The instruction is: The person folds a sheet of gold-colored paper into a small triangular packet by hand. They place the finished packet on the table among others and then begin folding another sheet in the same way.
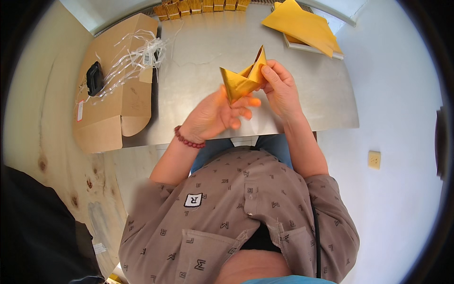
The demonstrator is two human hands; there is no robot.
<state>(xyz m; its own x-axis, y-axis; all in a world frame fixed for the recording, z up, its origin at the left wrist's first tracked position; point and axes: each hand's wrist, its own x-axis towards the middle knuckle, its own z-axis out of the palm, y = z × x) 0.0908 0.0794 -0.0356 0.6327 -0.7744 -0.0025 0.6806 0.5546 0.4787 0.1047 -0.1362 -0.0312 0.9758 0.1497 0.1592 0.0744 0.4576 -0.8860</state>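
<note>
A piece of shiny gold paper, folded into a boat-like shape with two raised points point(241, 84), is held above the metal table. My right hand point(283, 90) pinches its right side between thumb and fingers. Below its left side is my left hand point(220, 111), palm up, with the fingers loosely curled and apart. The left thumb lies against or just beside the paper's left edge; whether it presses on it I cannot tell. A dark red bead bracelet point(188, 138) circles my left wrist.
The metal table point(203, 52) spans the front. On its left lies a brown cardboard box point(135, 102) with tangled clear plastic strips point(137, 57) and a black plastic object point(95, 78). Bundled gold folded pieces point(196, 6) line the back. Flat gold sheets point(302, 28) are stacked back right.
</note>
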